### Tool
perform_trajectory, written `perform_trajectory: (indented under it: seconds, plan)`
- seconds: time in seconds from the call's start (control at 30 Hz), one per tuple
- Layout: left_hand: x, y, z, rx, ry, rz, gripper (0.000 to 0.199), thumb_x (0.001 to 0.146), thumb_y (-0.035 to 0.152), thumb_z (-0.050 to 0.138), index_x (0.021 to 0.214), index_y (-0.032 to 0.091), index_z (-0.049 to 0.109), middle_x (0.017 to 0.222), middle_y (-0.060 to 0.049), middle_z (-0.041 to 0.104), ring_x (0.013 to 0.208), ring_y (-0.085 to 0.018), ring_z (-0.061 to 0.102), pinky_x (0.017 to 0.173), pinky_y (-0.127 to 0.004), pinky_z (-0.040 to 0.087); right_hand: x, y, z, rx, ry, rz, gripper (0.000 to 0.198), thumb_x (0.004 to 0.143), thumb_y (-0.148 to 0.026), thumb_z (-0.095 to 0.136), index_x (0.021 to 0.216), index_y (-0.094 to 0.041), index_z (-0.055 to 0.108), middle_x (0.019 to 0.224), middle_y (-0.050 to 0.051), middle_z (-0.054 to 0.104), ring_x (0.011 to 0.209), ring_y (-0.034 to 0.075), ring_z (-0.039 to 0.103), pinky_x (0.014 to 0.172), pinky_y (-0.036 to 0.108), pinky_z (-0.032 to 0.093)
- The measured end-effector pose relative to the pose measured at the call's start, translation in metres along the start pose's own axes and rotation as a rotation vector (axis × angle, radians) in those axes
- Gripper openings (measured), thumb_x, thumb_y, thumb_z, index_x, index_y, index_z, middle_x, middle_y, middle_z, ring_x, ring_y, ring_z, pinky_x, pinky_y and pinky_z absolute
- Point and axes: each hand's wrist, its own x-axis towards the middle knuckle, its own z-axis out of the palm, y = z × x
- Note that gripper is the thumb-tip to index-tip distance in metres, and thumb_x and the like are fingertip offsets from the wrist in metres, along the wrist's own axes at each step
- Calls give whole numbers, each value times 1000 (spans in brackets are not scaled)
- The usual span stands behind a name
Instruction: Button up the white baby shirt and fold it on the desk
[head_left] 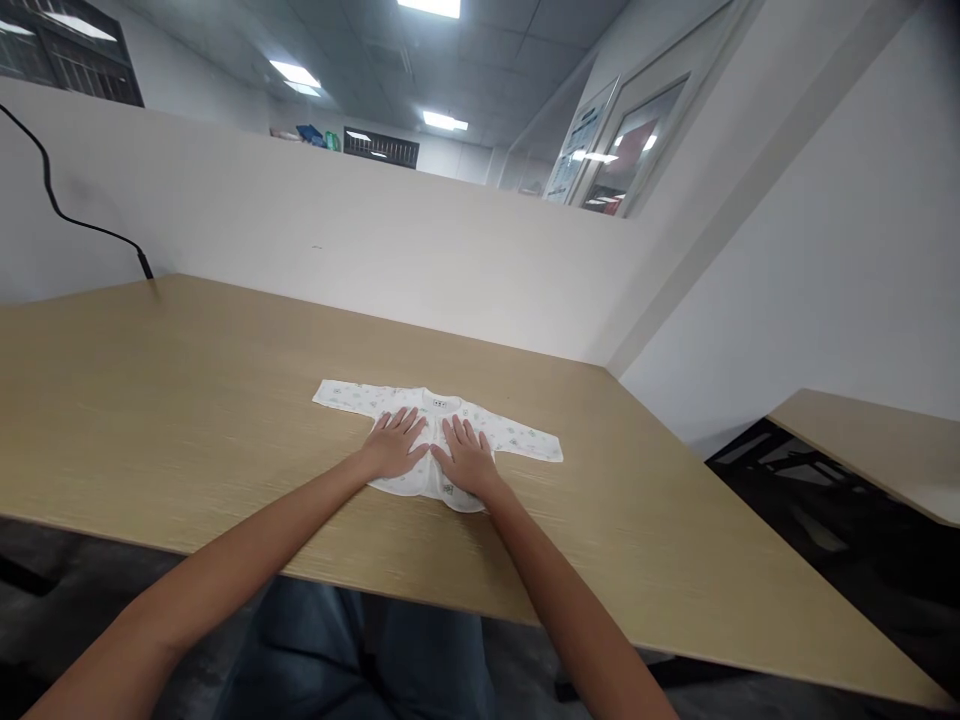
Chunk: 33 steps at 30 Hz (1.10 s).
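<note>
Your shirt (433, 430) lies flat on the tabletop (637, 520), between the near and far edges, collar toward the far edge, one sleeve extended toward the left edge, the other toward the right. Your left hand (394, 443) rests palm down on the shirt's left front, fingers spread; your right hand (466, 460) rests likewise on the right front, fingers somewhat spread. Neither grips anything. Your thumbs sit just beside each other. A black cord (94, 227) drops to the tabletop's far left corner.

No readable text or numbers.
</note>
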Motion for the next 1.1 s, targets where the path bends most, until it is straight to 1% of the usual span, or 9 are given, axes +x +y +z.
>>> perform_trajectory:
  seconds: [0.1, 0.17, 0.27, 0.33, 0.53, 0.7, 0.83, 1.0, 1.1]
  plan:
    - [0, -1, 1, -1, -8, -4, 74, 103, 59, 21, 163, 17, 27, 172, -10, 14, 160, -31, 11, 128, -56, 10, 2, 3, -2, 66, 79, -14, 70, 105, -54, 33, 163, -13, 28, 170, 11, 15, 159, 30, 11, 128, 55, 11]
    - [1, -2, 1, -13, -12, -4, 74, 103, 60, 21, 164, 17, 26, 172, -11, 13, 160, -32, 10, 128, -57, 10, 4, 7, -5, 167, 221, -95, 57, 105, -40, 34, 154, -13, 46, 163, 13, 37, 154, 28, 29, 126, 48, 22]
    - [1, -3, 2, -33, -11, -6, 74, 102, 61, 22, 163, 19, 27, 172, -11, 14, 159, -33, 10, 127, -58, 10, 6, 12, -11, 316, 469, -202, 44, 101, -25, 35, 128, -17, 70, 132, 13, 68, 128, 25, 57, 113, 40, 42]
    - [1, -3, 2, -38, -5, -3, 74, 102, 61, 22, 163, 20, 28, 172, -11, 15, 159, -33, 10, 127, -59, 11, 8, 13, -13, 349, 530, -218, 37, 97, -20, 42, 111, -18, 75, 112, 12, 73, 109, 24, 64, 101, 37, 48]
    - [1, -2, 1, -44, -4, 3, 74, 102, 62, 24, 163, 20, 28, 172, -11, 15, 160, -33, 9, 127, -58, 10, 5, 12, -15, 320, 432, -233, 20, 87, -17, 57, 88, -18, 76, 92, 6, 74, 90, 20, 66, 88, 30, 48]
    - [1, -4, 1, -49, -23, 8, 75, 102, 63, 24, 163, 20, 27, 172, -11, 14, 160, -34, 8, 127, -59, 9, 0, 14, -20, 346, 492, -286, 21, 89, -19, 56, 89, -18, 77, 88, 6, 73, 84, 18, 64, 82, 27, 46]
    - [0, -4, -1, -41, -25, 4, 76, 102, 63, 24, 163, 19, 27, 172, -10, 13, 160, -34, 7, 127, -58, 9, 0, 17, -20, 319, 402, -273, 18, 86, -17, 60, 83, -19, 77, 85, 4, 74, 80, 18, 64, 78, 27, 45]
    - [-1, -4, -2, -51, -34, 4, 77, 101, 64, 23, 163, 19, 27, 172, -10, 14, 160, -34, 7, 127, -57, 9, 1, 16, -19, 318, 443, -277, 20, 90, -21, 58, 88, -19, 78, 90, 5, 76, 86, 18, 66, 84, 27, 45]
    - [0, -6, 0, -56, -17, 9, 76, 101, 65, 23, 163, 21, 28, 172, -10, 15, 160, -34, 8, 127, -58, 10, -1, 14, -21, 282, 397, -245, 21, 91, -23, 58, 85, -20, 78, 87, 4, 77, 82, 18, 66, 81, 27, 45]
